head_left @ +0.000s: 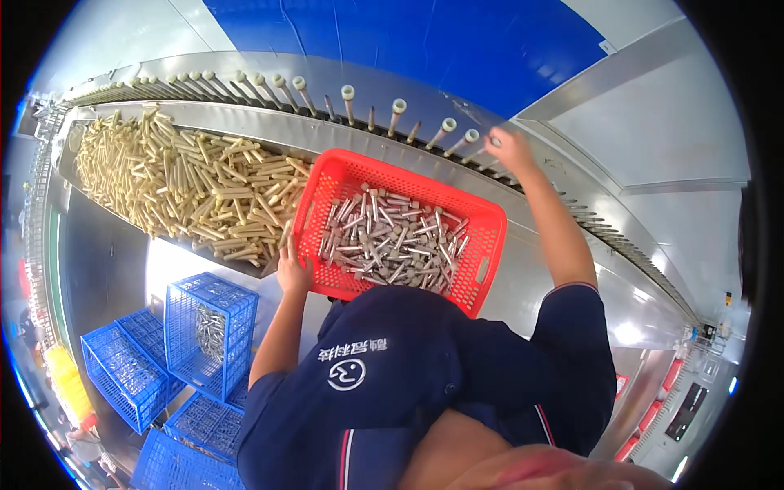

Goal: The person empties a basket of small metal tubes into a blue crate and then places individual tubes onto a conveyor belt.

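Observation:
At the row of upright metal pegs (414, 131), my right hand (511, 150) is closed at a small pale ring-shaped end, which looks like the top of another pale tube. Several pale tubes with flared tops (349, 96) stand along the row to its left. My left hand (293, 268) is by the left wall of a red perforated basket (485, 245), beside a heap of beige tubes (233, 194). One beige tube (286, 232) juts up at its fingers, which look closed on it. Inside the basket lie many silvery metal rods with grey, blocky ends (384, 237).
A long metal trough (282, 145) holds the beige heap, and the peg row curves along its far side. Blue crates (211, 282) with metal parts are stacked at lower left. A yellow crate (69, 384) stands farther left. Blue and white panels (408, 49) rise behind the pegs.

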A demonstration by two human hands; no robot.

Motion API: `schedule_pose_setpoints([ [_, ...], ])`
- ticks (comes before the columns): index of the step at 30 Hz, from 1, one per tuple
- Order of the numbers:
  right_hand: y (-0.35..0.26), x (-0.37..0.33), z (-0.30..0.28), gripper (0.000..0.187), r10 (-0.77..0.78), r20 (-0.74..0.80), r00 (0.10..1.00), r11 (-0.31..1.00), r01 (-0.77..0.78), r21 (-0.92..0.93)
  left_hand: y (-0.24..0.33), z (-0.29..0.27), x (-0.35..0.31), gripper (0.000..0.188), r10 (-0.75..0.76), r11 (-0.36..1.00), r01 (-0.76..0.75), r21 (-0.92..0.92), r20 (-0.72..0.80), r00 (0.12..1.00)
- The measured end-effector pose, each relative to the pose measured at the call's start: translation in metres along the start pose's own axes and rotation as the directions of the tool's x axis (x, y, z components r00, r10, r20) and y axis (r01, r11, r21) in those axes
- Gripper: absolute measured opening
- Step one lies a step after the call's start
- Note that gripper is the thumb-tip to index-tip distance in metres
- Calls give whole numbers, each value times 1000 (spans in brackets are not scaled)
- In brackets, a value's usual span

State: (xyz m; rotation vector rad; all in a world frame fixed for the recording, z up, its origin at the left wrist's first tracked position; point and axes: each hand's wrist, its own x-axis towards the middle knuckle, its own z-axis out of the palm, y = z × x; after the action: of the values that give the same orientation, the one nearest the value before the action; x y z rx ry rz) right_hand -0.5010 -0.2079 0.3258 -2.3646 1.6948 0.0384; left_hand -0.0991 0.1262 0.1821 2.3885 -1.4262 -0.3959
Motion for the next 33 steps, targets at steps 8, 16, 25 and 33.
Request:
schedule_pose_setpoints([
  [8,-57,-85,23,48,-551,-206,809,812,576,91,4,2,1,72,-19,999,17,-28,-58,998],
  [16,8,-6,-17,41,127,-159,979,652,39,757,-7,13,5,73,-14,1000,15,-23,7,1000],
  [25,-74,-13,-18,39,-365,-544,755,923,368,-108,-3,4,-20,72,-61,997,58,54,47,997],
  [33,-88,-52,1,34,-550,-372,748,799,601,27,-5,5,-4,70,-67,998,67,0,12,998],
])
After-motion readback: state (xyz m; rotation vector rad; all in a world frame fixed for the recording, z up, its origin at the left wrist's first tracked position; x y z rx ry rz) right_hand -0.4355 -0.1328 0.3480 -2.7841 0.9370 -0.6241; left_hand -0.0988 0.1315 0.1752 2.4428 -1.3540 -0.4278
